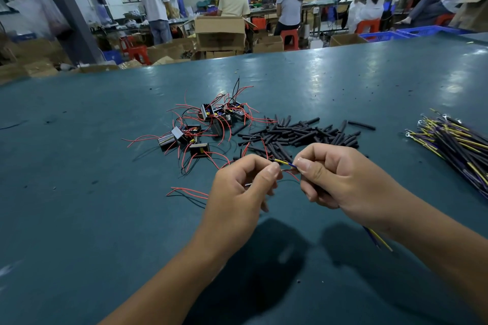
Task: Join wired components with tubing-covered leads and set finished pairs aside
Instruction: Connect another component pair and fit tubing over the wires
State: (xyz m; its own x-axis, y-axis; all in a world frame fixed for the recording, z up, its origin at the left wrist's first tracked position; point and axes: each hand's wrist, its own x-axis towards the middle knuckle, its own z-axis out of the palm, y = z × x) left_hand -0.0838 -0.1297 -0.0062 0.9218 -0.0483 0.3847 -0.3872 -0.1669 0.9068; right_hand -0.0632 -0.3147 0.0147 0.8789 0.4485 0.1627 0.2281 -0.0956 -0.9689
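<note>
Both hands are working right over the near middle of the tabletop (pixel 79 219). The left hand (pixel 237 192) is pinching thin wire ends between thumb and forefinger, the other fingers curled in. The right hand (pixel 335 179) is pinching a yellow-and-blue lead (pixel 286 163) at its tip, and the rest of that lead is running back under the palm and poking out near the wrist, toward the near right.

The bit that matters: the exposed lead end is lying roughly left-right in the gap between the two thumbs, pointing from the right hand at the left. A red wire (pixel 290 174) is sitting just under it in the same gap. So I'm guessing the joining step is happening right there, with the ends needing to line up along that same line. Can't tell if they're actually touching yet, too small.

Supplies are all on the far side of the hands: a cluster of small black components (pixel 195 129) with red wires to the far left, a pile of black tubing pieces (pixel 298 134) straight ahead and closer to the right hand, and a bundle of leads (pixel 454 142) well off to the right.
</note>
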